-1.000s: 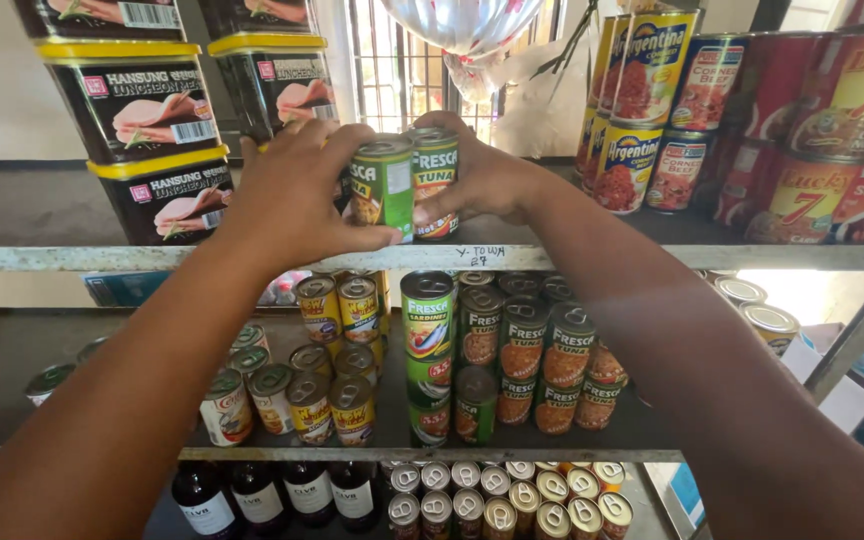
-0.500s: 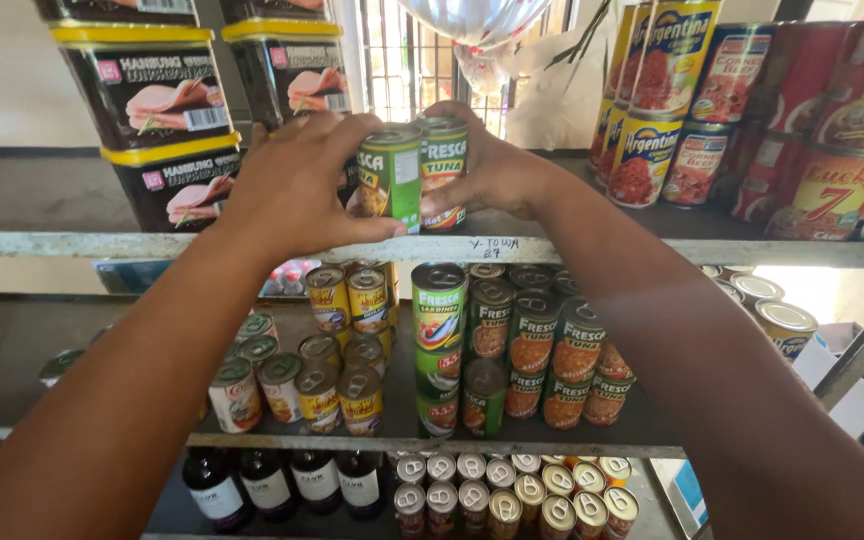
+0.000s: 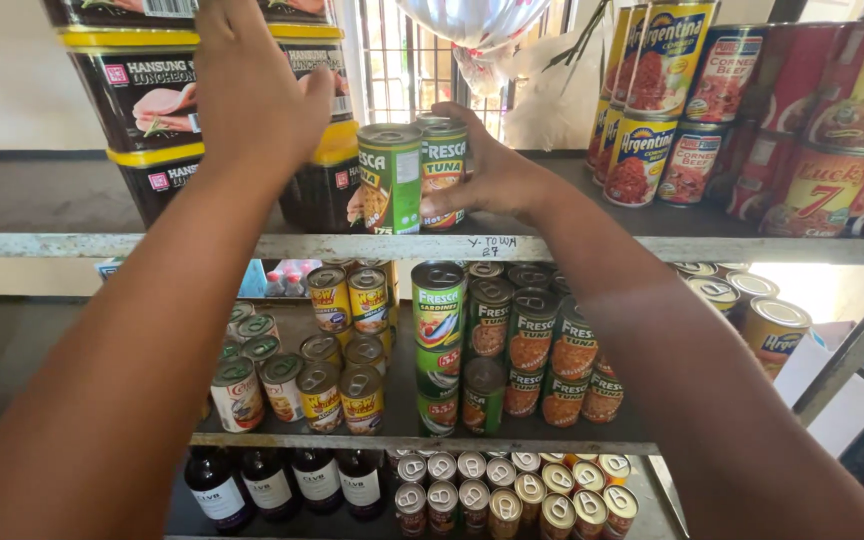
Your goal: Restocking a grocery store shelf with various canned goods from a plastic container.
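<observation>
Two green cans (image 3: 414,178) on shelf (image 3: 202,245); right hand (image 3: 497,170) touching; black tubs (image 3: 152,100) beside.

- Two tuna cans (image 3: 414,177) are stood side by side on the top shelf (image 3: 202,245), between the luncheon meat tins (image 3: 152,110) at the left and the corned beef cans (image 3: 672,110) at the right.
- Stacked cans (image 3: 512,350) are kept on the shelf beneath.
- Bottles (image 3: 282,485) are ranged below those.

Head view: worn on the head; faces straight at the shelf (image 3: 572,246), level with its upper tier
Nearness: close, at arm's reach; forearms fill the foreground
</observation>
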